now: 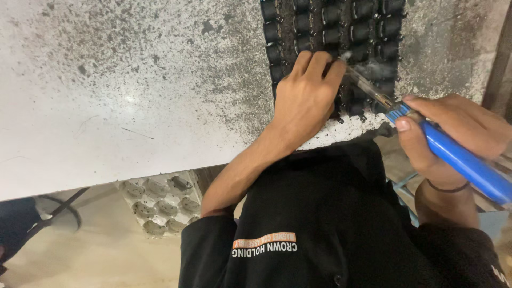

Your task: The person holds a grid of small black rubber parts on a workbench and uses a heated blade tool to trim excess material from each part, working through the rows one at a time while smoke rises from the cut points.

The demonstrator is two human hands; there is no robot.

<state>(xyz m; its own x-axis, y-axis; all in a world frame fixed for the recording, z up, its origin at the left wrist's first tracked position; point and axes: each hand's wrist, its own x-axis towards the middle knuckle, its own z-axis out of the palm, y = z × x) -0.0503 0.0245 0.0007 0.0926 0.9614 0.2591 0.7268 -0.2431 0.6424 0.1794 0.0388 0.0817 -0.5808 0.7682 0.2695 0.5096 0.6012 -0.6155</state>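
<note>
My left hand (pixel 306 96) rests palm down on a tray of small black cylindrical parts (pixel 330 26) at the near edge of a worn white table (pixel 122 96), its fingertips pressing on one of the parts. My right hand (pixel 453 133) grips a soldering iron with a blue handle (pixel 464 160). Its metal shaft (pixel 368 85) points up and left, and the tip sits right at my left fingertips, where a wisp of smoke rises. Several rows of the black parts stand upright beyond my fingers.
The tabletop is stained and speckled grey, mostly around the tray. Below the table edge a white moulded tray with round pockets (pixel 160 202) lies on the floor. A dark metal stand (pixel 58 210) shows at lower left. My black shirt fills the lower middle.
</note>
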